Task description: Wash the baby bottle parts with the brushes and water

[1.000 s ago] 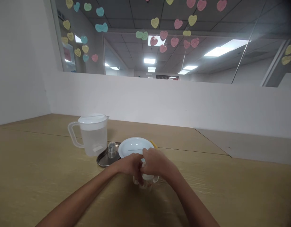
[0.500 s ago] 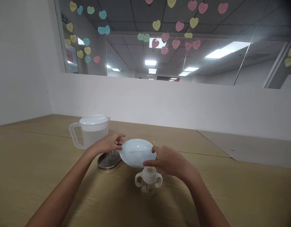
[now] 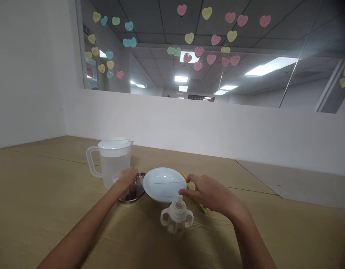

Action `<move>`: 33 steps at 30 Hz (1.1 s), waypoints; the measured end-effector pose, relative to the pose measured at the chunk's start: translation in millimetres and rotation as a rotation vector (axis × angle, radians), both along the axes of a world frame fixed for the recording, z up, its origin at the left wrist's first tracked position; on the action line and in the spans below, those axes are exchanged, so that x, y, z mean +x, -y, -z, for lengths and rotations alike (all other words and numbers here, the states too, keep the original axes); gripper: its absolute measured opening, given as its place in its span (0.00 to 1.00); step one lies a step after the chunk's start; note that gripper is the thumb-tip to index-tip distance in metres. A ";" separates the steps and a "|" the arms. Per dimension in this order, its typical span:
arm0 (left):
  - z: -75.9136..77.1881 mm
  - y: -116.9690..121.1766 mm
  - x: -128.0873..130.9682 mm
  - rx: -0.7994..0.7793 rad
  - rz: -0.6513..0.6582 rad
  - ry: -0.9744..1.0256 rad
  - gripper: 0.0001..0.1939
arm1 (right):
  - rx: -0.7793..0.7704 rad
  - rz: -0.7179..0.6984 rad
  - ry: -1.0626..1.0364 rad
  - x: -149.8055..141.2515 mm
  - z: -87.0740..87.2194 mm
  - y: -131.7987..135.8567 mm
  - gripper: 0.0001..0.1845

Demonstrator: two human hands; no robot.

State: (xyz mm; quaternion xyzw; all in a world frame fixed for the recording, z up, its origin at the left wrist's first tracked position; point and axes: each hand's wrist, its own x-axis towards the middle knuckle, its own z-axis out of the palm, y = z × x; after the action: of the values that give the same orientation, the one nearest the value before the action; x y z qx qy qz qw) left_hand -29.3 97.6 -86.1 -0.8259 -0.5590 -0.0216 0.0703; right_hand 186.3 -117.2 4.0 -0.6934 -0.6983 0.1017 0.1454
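Observation:
A white bowl sits on the table in front of me, a thin dark line crossing its inside. My right hand is at the bowl's right rim, thumb and forefinger apart; whether they touch it I cannot tell. Over an oval metal tray, my left hand has its fingers curled round a clear cup, partly hidden. Dark small contents show in the tray. In front of the bowl stands a two-handled baby bottle. A yellow-green long object lies partly behind my right hand.
A translucent lidded pitcher of clear liquid stands behind my left hand, handle to the left. The brown-covered table meets a white wall. Above is a window with heart-shaped notes.
My left hand has left the bowl's left rim and moved down left to the cup on the tray. The right hand's fingers have drawn slightly off the bowl. The view has shifted slightly.

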 end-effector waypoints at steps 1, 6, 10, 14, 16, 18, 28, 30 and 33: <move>-1.3 0.9 0.4 0.009 -0.001 -0.006 0.12 | -0.009 0.000 -0.011 0.1 -1.0 0.6 0.24; -27.5 15.5 -0.2 0.078 -0.023 -0.019 0.13 | -0.025 0.014 -0.023 4.0 -5.9 4.7 0.25; -67.5 47.9 -4.7 0.206 -0.033 0.013 0.15 | 0.021 0.034 -0.020 7.4 -8.0 8.1 0.24; -93.7 94.1 1.7 0.237 0.291 0.348 0.19 | 0.165 0.014 -0.045 6.0 -7.2 5.5 0.21; -95.4 113.0 11.9 0.053 0.523 0.520 0.20 | 0.221 -0.056 -0.093 4.3 -6.2 2.4 0.21; -91.3 124.7 24.0 -0.105 0.671 0.628 0.20 | 0.245 -0.153 -0.130 3.1 -5.1 -0.7 0.21; -74.9 128.4 46.6 -0.348 0.697 0.686 0.17 | 0.136 -0.287 0.012 5.1 9.2 -17.9 0.22; -73.7 127.8 47.6 -0.388 0.676 0.662 0.16 | 0.096 -0.291 0.050 2.9 11.3 -21.3 0.21; -70.6 126.6 49.1 -0.442 0.683 0.659 0.14 | 0.028 -0.286 0.098 0.4 11.9 -24.1 0.19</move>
State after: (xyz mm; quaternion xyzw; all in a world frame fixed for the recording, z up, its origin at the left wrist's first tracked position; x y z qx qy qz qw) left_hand 19.8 -29.0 -15.5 -0.9057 -0.2414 -0.1836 -0.2963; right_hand 186.7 -93.1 -7.9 -0.5888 -0.7977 0.0777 0.1047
